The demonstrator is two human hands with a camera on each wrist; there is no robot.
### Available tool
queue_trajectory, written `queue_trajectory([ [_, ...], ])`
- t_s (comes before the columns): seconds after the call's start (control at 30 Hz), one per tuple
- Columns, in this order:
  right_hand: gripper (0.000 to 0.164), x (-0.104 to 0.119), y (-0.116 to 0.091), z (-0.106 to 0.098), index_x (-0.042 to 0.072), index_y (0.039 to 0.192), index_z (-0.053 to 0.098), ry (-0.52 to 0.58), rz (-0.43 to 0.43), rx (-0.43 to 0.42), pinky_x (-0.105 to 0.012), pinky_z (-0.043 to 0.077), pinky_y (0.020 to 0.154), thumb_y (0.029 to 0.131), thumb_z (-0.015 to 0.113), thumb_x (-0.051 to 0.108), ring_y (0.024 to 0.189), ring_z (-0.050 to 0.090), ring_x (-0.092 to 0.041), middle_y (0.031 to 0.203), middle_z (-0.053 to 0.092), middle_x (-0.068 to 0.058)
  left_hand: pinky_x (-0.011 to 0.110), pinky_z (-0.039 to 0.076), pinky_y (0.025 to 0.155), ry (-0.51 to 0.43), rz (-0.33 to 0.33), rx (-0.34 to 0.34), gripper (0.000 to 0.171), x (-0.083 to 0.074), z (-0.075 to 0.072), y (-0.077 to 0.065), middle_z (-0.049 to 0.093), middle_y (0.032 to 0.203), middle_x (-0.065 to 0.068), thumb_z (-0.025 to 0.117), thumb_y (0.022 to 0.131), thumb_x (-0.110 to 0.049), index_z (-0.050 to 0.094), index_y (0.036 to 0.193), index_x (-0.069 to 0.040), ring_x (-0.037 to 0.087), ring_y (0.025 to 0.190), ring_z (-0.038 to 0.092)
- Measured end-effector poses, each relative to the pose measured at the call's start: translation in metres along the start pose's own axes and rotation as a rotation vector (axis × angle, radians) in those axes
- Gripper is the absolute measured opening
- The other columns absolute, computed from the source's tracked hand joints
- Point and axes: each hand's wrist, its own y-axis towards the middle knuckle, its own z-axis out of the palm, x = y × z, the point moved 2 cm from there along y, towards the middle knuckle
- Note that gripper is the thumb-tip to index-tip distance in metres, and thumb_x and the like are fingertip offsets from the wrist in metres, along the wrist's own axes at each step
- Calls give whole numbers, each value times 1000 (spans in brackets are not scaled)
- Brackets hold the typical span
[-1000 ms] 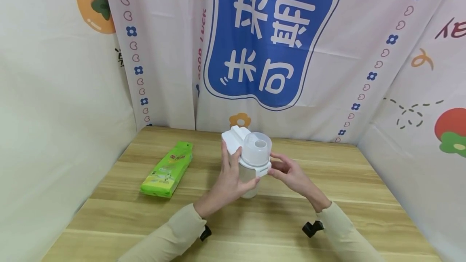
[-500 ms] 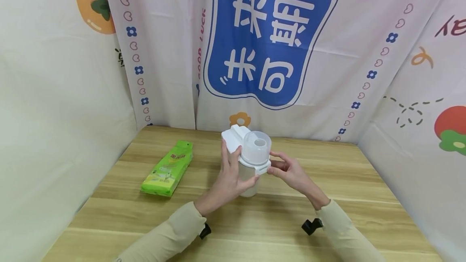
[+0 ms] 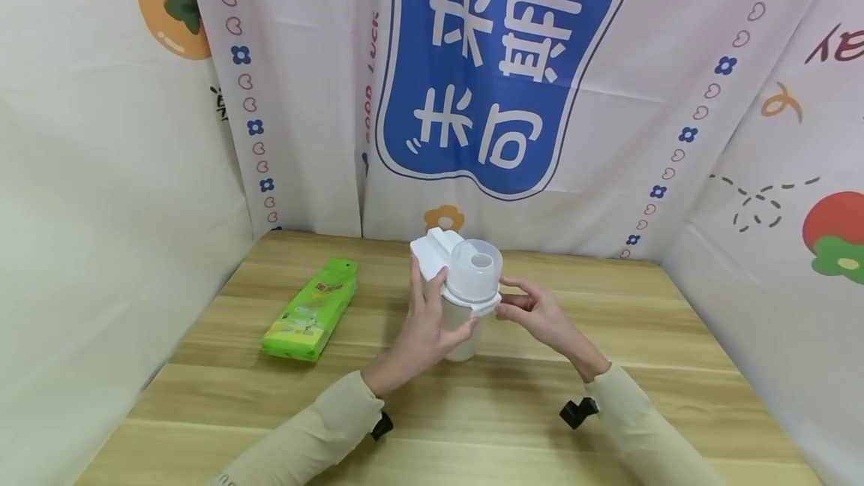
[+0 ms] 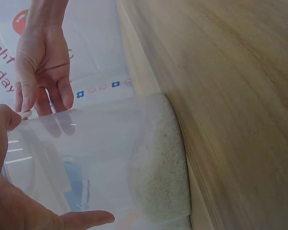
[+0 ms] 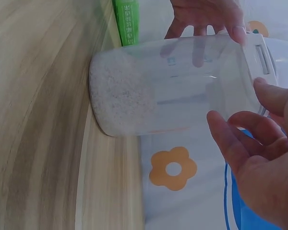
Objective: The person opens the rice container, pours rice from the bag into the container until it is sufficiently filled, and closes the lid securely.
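Note:
A clear plastic storage container (image 3: 462, 349) with a white lid (image 3: 432, 255) stands upright on the table. A transparent measuring cup (image 3: 475, 280) sits on top of the lid. Pale grains (image 5: 121, 93) fill its lower part. My left hand (image 3: 424, 321) grips the container from the left, with fingers along the lid's side and the thumb at the front. My right hand (image 3: 543, 319) is at the lid's right edge, its thumb against the white latch (image 5: 261, 57) and its fingers curled close under the rim.
A green printed packet (image 3: 313, 313) lies to the left on the wood-grain table (image 3: 607, 411). Patterned cloth (image 3: 304, 96) hangs behind the table and along both sides. Each cuff has a black wrist mount (image 3: 578, 412) showing beneath it.
The latch at the lid's right front has tipped downward, its slot less visible from above, with my right fingers following it. My left hand keeps its hold. The view has shifted slightly.

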Motion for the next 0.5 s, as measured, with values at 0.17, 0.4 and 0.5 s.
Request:
queue_trajectory([
  [0.17, 54, 0, 0, -2, -2, 142, 43, 29, 0, 15, -38, 58, 87, 94, 65, 9, 102, 69, -4, 133, 53, -34, 65, 32, 109, -5, -24, 10, 93, -1, 2, 0, -13, 157, 35, 83, 78, -28, 27, 147, -4, 53, 146, 7],
  [0.4, 57, -1, 0, -5, 0, 145, 42, 22, 6, 14, -31, 57, 87, 94, 65, 9, 102, 69, -4, 133, 55, -33, 66, 32, 108, 11, -62, 36, 97, -4, 8, -1, -20, 156, 33, 79, 82, -37, 19, 151, -5, 51, 147, -1],
  [0.5, 58, -2, 1, -7, 1, 145, 42, 13, 14, 12, -30, 57, 88, 94, 66, 10, 102, 69, -4, 132, 55, -32, 63, 37, 107, 37, -50, 24, 96, -6, 12, -1, -22, 154, 36, 77, 84, -39, 17, 151, -3, 51, 147, -4],
])
